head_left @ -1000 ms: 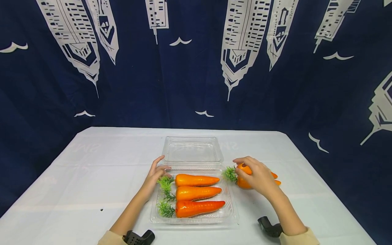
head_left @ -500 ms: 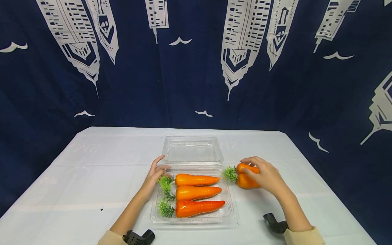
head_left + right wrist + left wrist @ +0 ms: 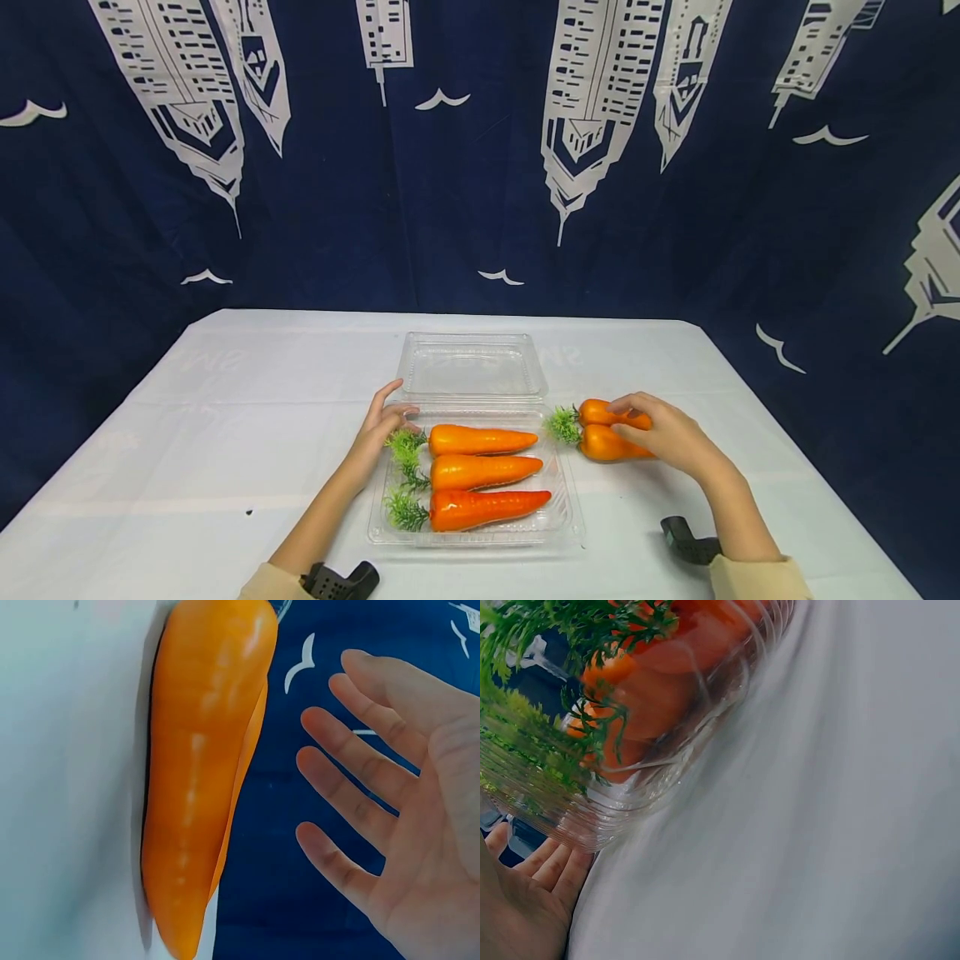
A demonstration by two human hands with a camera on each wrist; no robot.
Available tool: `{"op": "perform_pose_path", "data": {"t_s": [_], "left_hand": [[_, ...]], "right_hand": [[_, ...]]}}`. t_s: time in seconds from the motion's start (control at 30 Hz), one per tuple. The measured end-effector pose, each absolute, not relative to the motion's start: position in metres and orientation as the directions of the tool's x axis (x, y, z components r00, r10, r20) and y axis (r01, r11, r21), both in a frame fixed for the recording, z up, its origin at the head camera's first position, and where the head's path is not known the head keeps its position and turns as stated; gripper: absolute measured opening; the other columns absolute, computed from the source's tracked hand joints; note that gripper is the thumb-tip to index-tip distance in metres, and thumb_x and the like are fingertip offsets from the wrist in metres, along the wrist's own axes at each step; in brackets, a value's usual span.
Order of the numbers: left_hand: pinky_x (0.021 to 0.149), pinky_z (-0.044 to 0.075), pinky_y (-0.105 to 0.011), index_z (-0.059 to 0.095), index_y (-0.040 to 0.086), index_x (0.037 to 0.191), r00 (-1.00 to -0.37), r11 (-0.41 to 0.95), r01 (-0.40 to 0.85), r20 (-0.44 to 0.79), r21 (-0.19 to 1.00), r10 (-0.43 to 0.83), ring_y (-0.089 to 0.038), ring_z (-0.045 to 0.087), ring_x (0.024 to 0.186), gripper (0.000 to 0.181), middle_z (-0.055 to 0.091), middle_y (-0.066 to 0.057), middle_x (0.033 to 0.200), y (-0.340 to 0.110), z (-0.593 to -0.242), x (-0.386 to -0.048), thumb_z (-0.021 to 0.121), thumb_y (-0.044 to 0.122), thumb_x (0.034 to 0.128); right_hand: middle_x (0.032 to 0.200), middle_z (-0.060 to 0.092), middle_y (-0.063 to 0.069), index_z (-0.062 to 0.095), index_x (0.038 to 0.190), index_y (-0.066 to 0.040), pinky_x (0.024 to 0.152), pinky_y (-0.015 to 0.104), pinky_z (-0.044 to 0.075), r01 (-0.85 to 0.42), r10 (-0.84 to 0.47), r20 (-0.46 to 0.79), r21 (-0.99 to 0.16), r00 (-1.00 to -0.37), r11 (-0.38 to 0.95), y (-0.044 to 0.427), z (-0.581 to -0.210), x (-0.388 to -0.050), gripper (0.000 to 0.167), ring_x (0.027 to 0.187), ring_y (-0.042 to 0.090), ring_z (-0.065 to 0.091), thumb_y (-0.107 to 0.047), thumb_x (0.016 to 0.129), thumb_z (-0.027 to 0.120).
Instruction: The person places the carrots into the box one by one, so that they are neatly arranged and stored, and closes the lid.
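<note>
Three orange carrots with green tops, the far carrot [image 3: 483, 440], middle carrot [image 3: 487, 472] and near carrot [image 3: 491, 510], lie side by side in a clear plastic container [image 3: 566, 525]. My left hand [image 3: 378, 432] is at the container's far left corner, fingers extended by its wall; exact contact is unclear. To the right of the container, two more carrots lie together on the table, a far one [image 3: 596, 412] and a near one [image 3: 611, 443]. Over their narrow ends hovers my right hand [image 3: 678, 435]. In the right wrist view, its spread fingers [image 3: 349, 791] are apart from the carrot [image 3: 199, 750].
The container's clear lid [image 3: 472, 367] lies folded back flat behind it. A white cloth covers the table [image 3: 187, 467], and a dark blue patterned curtain [image 3: 322, 225] hangs behind. A small dark speck [image 3: 249, 512] is on the left side of the cloth.
My right hand has slid rightward over the pair of carrots, from their leafy ends toward their tips, uncovering more of them. The carrots, the container and my left hand stay put.
</note>
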State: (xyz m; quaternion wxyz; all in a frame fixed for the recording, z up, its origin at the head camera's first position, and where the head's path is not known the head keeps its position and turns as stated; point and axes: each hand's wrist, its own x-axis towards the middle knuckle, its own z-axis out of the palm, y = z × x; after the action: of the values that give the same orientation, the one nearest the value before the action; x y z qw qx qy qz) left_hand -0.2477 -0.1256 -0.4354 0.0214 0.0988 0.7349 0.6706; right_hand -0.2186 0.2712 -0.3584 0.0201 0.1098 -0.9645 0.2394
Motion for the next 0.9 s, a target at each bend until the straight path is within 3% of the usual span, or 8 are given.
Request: {"op": "perform_pose_path", "data": {"t_s": [0.3, 0.5, 0.77, 0.9], "left_hand": [[0.105, 0.023, -0.053, 0.02, 0.019, 0.142, -0.978, 0.065, 0.117, 0.103, 0.991, 0.183, -0.015, 0.063, 0.085, 0.061, 0.051, -0.023, 0.125, -0.126, -0.434, -0.247, 0.038, 0.007, 0.0846], [0.104, 0.025, -0.052, 0.02, 0.018, 0.142, -0.978, 0.068, 0.123, 0.109, 0.99, 0.177, -0.012, 0.063, 0.083, 0.061, 0.051, -0.023, 0.124, -0.126, -0.435, -0.247, 0.037, 0.007, 0.0843], [0.104, 0.025, -0.052, 0.02, 0.019, 0.142, -0.978, 0.068, 0.125, 0.112, 0.99, 0.175, -0.013, 0.063, 0.083, 0.061, 0.052, -0.022, 0.122, -0.125, -0.436, -0.248, 0.037, 0.007, 0.0844], [0.103, 0.026, -0.051, 0.02, 0.019, 0.142, -0.978, 0.068, 0.127, 0.113, 0.99, 0.175, -0.013, 0.063, 0.083, 0.061, 0.052, -0.022, 0.122, -0.125, -0.435, -0.247, 0.037, 0.008, 0.0847]], "right_hand": [[0.115, 0.061, 0.007, 0.06, 0.112, -0.018, 0.09, 0.055, 0.039, -0.214, -0.245, 0.016, -0.545, -0.969, 0.811, 0.286, -0.368, -0.221, 0.035, 0.111, 0.032, 0.052, -0.037, 0.082, 0.062], [0.115, 0.059, 0.01, 0.059, 0.113, -0.013, 0.09, 0.053, 0.04, -0.231, -0.297, -0.008, -0.606, -0.955, 0.761, 0.293, -0.373, -0.224, 0.037, 0.107, 0.03, 0.052, -0.032, 0.082, 0.063], [0.115, 0.058, 0.013, 0.058, 0.113, -0.007, 0.088, 0.044, 0.043, -0.259, -0.348, -0.01, -0.65, -0.937, 0.714, 0.3, -0.377, -0.225, 0.035, 0.101, 0.025, 0.053, -0.022, 0.082, 0.064], [0.114, 0.058, 0.011, 0.058, 0.113, -0.009, 0.087, 0.036, 0.044, -0.273, -0.364, -0.007, -0.647, -0.931, 0.712, 0.303, -0.38, -0.226, 0.034, 0.101, 0.024, 0.053, -0.019, 0.081, 0.064]]}}
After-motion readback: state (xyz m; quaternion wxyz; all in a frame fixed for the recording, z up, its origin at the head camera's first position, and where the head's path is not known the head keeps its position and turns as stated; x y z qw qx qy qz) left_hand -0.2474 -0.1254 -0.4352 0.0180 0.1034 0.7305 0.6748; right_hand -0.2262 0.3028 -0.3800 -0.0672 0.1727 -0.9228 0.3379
